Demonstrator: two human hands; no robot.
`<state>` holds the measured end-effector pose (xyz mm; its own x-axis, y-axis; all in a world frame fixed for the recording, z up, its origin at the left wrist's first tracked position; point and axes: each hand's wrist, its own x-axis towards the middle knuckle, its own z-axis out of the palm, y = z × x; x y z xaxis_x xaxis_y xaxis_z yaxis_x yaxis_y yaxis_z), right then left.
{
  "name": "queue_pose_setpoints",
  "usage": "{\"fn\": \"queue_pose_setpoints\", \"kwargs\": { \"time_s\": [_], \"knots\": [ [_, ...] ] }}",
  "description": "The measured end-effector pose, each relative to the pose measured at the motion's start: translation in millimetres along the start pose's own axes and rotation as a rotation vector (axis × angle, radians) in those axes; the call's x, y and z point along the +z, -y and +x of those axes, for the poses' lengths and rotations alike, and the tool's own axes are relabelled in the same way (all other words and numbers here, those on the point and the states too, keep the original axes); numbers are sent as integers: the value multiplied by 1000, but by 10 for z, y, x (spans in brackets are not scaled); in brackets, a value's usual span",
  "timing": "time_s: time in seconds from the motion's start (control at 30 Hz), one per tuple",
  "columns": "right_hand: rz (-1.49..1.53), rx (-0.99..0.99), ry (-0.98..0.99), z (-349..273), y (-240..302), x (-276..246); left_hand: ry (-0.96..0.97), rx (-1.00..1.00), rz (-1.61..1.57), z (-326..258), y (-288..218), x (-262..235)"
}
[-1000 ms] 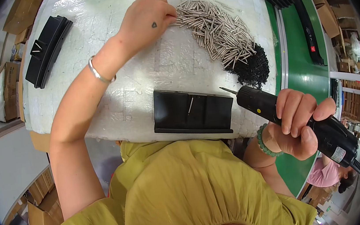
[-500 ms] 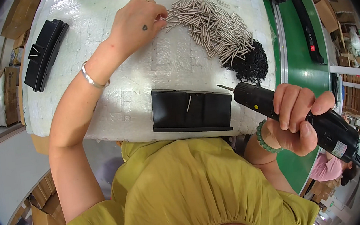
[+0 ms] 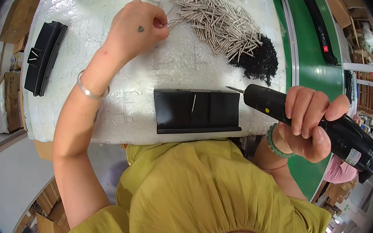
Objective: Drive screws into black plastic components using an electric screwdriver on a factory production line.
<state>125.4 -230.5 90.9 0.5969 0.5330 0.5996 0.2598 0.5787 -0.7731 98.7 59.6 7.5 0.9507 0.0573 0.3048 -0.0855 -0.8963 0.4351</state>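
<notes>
Where fingers close, pin ends (image 3: 171,24) unseen.

Factory assembly station, as I see it.
A green conveyor belt (image 3: 311,61), heaped metal pins (image 3: 219,20) and stacked cardboard boxes (image 3: 46,220) show it.

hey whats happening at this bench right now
A person in a yellow-green top works at a white foam-covered table. The left hand pinches thin metal pins at the edge of a heap of silver metal pins, beside a pile of small black parts. The right hand grips a black electric screwdriver, its tip next to a flat black plastic part.
</notes>
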Motion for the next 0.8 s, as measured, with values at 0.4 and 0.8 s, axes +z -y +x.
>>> {"fn": "queue_pose_setpoints", "kwargs": {
  "time_s": [0.4,0.8],
  "knots": [
    [-56,89,152,-3,-43,67,-144,119,-238,-883,-958,124],
    [-73,115,204,-13,-92,102,-132,-3,-254,-925,-1008,206]
  ]
}}
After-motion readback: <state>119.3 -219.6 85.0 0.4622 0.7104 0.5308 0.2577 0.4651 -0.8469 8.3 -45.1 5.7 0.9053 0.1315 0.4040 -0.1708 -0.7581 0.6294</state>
